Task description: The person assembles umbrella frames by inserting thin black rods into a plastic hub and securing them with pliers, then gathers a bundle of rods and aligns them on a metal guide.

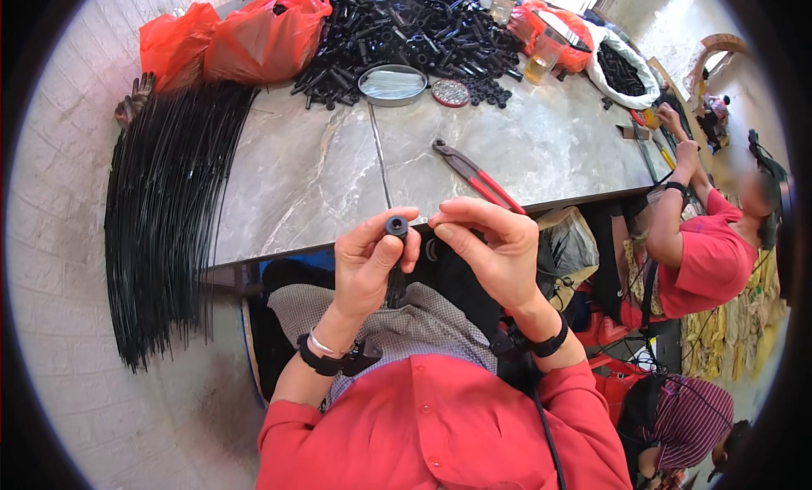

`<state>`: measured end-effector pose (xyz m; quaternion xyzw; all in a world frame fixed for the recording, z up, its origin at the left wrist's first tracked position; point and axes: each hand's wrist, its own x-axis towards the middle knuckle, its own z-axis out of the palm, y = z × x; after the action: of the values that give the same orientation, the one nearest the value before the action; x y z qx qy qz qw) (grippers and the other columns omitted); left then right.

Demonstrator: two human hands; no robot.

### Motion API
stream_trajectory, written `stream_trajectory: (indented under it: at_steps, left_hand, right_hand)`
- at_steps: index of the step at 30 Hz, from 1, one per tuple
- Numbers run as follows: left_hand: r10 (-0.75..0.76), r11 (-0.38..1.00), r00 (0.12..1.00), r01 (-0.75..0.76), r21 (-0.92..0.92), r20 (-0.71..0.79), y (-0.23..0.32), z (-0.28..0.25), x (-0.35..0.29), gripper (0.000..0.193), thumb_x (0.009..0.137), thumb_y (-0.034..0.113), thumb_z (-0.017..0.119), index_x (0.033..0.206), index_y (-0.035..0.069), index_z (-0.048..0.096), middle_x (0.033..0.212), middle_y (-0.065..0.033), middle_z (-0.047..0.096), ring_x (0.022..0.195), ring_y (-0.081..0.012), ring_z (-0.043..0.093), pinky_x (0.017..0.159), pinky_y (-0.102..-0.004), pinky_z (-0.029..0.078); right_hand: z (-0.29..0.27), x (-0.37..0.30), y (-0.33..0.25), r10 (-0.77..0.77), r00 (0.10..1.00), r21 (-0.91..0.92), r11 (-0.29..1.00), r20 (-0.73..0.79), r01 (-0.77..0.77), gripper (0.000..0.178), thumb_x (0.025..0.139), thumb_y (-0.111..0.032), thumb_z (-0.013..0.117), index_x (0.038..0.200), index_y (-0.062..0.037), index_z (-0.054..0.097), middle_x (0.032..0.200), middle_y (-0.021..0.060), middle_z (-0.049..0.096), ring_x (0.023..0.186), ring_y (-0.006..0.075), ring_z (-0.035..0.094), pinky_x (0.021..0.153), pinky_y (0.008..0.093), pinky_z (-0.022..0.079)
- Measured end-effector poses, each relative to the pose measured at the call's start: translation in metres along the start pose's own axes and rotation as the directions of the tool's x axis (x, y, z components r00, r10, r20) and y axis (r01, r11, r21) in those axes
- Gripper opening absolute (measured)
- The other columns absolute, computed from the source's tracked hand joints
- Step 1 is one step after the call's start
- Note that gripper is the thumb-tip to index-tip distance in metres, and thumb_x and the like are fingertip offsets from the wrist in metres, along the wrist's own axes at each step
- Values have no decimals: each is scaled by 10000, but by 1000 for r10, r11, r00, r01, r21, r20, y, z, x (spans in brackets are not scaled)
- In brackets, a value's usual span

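My left hand [359, 270] is closed around a black round fitting [397, 225], whose open hole faces up between thumb and fingers. A black strand or tube [395, 287] hangs below that fitting. Close beside it on the right, my right hand [495, 249] has thumb and forefinger pinched together; whatever they hold is too small to make out. Both hands are at the near edge of the grey marble-patterned table [296, 169]. Red-handled end-cutting pincers [478, 175] lie on the table beyond my right hand.
Long black rods [165, 211] drape over the table's left end. Behind are red plastic bags [266, 42], a heap of black tubular parts [406, 29], a tin [393, 104] of thin silvery wires and a dish [434, 95] of small pieces. A co-worker [710, 253] sits at right.
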<state>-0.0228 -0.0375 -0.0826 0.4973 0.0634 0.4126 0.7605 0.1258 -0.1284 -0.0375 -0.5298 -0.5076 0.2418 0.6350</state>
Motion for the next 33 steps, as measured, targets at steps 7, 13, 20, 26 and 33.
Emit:
stream_trajectory:
  at_steps: [7, 13, 20, 26, 33]
  left_hand:
    - [33, 999, 999, -34, -12, -13, -3, -6, 2, 413, 947, 271, 610, 1261, 4, 577, 786, -42, 605, 668, -86, 541, 594, -212, 445]
    - [65, 998, 997, -64, 11, -49, -4, -12, 3, 409, 947, 269, 610, 1257, 4, 579, 798, -48, 618, 673, -89, 558, 601, -210, 460]
    - [78, 997, 992, -77, 13, -104, -7, -7, 7, 404, 945, 257, 612, 1251, -5, 580, 775, -36, 587, 690, -107, 547, 612, -232, 456]
    - [78, 997, 991, -77, 19, -112, -11, -6, 11, 403, 939, 249, 619, 1249, -7, 583, 779, -39, 587, 689, -109, 547, 606, -234, 457]
    - [76, 997, 992, -77, -1, -105, -12, -3, 11, 400, 937, 238, 622, 1250, -8, 583, 788, -41, 591, 696, -110, 550, 607, -235, 461]
  right_hand:
    - [26, 7, -3, -161, 987, -98, 982, 8, 161, 351, 835, 71, 647, 1177, 15, 591, 906, 95, 707, 704, 121, 667, 640, 243, 532]
    - [34, 13, 3, -119, 993, 9, 993, 3, 119, 357, 838, 82, 639, 1185, 27, 579, 895, 94, 702, 649, 115, 649, 598, 241, 525]
    - [33, 18, 2, -166, 986, -95, 982, -25, 163, 316, 832, 84, 646, 1141, 36, 606, 867, 89, 697, 657, 118, 656, 591, 240, 530]
    - [30, 19, 2, -163, 986, -114, 981, -38, 157, 323, 818, 88, 654, 1133, 28, 616, 875, 92, 699, 657, 117, 660, 590, 235, 530]
    - [28, 18, 6, -187, 981, -167, 970, -53, 176, 315, 810, 81, 665, 1118, 28, 625, 861, 91, 698, 658, 118, 664, 591, 233, 530]
